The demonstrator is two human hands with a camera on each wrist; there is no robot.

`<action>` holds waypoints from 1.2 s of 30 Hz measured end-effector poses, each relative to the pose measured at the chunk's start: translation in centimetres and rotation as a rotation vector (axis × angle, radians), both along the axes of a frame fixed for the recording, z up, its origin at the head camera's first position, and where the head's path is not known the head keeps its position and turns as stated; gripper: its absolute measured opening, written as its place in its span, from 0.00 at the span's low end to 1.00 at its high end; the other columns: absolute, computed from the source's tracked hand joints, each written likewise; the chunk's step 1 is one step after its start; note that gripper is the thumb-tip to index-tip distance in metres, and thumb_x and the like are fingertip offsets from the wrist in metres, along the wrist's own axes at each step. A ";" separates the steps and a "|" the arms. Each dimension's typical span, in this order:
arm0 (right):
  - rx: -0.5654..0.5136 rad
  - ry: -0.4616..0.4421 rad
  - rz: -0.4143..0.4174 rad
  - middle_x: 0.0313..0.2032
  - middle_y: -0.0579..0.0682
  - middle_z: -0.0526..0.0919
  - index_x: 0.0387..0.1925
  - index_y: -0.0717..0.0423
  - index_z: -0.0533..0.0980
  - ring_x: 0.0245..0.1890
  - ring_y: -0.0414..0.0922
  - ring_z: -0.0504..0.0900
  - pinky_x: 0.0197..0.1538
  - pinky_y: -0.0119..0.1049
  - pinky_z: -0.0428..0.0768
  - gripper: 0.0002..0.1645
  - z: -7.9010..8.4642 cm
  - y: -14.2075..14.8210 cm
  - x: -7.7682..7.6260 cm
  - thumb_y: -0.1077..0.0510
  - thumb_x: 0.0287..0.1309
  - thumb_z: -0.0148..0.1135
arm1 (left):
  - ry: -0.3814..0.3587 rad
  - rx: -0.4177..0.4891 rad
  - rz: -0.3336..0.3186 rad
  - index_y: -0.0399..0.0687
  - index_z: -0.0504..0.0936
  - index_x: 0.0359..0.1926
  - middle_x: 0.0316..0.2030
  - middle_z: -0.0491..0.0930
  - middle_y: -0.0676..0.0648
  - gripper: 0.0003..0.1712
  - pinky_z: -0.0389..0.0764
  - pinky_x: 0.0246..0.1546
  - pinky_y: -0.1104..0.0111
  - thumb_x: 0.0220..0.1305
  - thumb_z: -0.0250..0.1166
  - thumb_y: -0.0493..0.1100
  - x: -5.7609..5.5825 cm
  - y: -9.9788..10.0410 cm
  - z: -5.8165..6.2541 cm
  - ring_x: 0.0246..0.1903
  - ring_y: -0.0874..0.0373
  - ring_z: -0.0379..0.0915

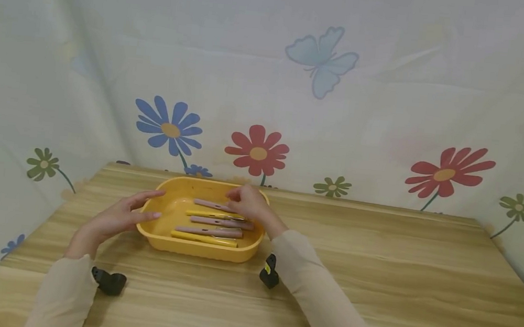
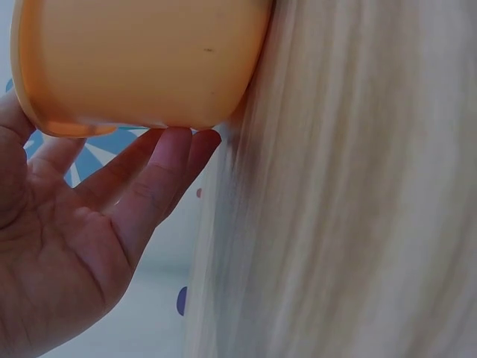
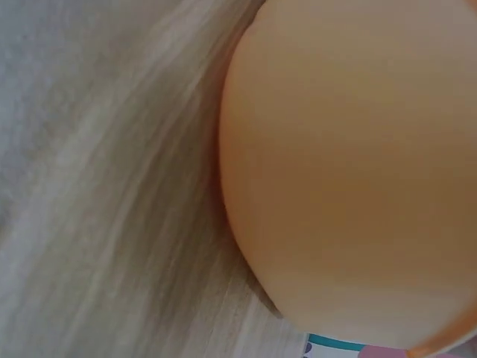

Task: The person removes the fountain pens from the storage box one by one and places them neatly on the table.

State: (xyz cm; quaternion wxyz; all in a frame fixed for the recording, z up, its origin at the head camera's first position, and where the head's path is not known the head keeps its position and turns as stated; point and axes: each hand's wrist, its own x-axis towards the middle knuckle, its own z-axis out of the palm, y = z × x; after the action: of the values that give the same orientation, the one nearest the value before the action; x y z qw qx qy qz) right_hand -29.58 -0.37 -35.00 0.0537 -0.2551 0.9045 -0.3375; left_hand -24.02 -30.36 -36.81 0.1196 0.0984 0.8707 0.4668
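Note:
A yellow plastic basket (image 1: pixel 201 250) stands on the table, with yellow and pale pink clip pens lying side by side in it. At its left end is my left hand (image 1: pixel 117 216), gripping the rim. The left wrist view has that hand (image 2: pixel 82 231) with fingertips against the outer wall of the basket (image 2: pixel 141 67). My right hand (image 1: pixel 250 204) reaches over the right rim, fingers bent at the rearmost pink pen (image 1: pixel 210 204). It hides that pen's right end, so a pinch cannot be made out. Only the basket's outside (image 3: pixel 350 171) fills the right wrist view.
Small black devices are at both wrists, one by the left sleeve (image 1: pixel 108 281) and one by the right (image 1: pixel 270 272). The wood-grain table (image 1: pixel 375 269) reaches back to a hanging cloth (image 1: pixel 375 116) printed with flowers and a butterfly.

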 end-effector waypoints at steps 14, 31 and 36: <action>0.279 0.173 -0.035 0.10 0.44 0.48 0.05 0.53 0.55 0.13 0.38 0.44 0.19 0.29 0.44 0.26 -0.3 -0.5 -0.7 0.72 0.47 0.54 | 0.009 0.001 -0.018 0.47 0.52 0.69 0.68 0.41 0.30 0.41 0.75 0.46 0.52 0.60 0.61 0.51 -0.6 0.4 0.8 0.63 0.31 0.46; 0.279 0.306 0.079 0.12 0.44 0.63 0.16 0.60 0.77 0.18 0.40 0.59 0.22 0.27 0.57 0.10 2.3 1.2 0.9 0.71 0.48 0.58 | -0.010 -0.013 -0.014 0.47 0.52 0.69 0.68 0.40 0.30 0.40 0.74 0.48 0.50 0.61 0.59 0.53 0.1 0.4 0.6 0.63 0.31 0.46; 0.236 0.384 0.164 0.13 0.46 0.71 0.26 0.62 0.82 0.17 0.39 0.60 0.23 0.26 0.57 0.08 4.0 3.6 1.5 0.70 0.49 0.58 | -0.008 -0.041 -0.011 0.48 0.52 0.69 0.68 0.40 0.30 0.40 0.71 0.49 0.47 0.61 0.58 0.53 0.3 0.3 0.5 0.63 0.31 0.43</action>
State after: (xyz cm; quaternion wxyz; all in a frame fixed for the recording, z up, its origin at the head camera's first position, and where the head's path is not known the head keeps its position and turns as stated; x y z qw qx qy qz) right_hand -28.13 3.21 -31.05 -0.0627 -0.3794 0.9075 -0.1690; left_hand -23.71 -30.10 -36.27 0.1276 0.0988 0.8790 0.4487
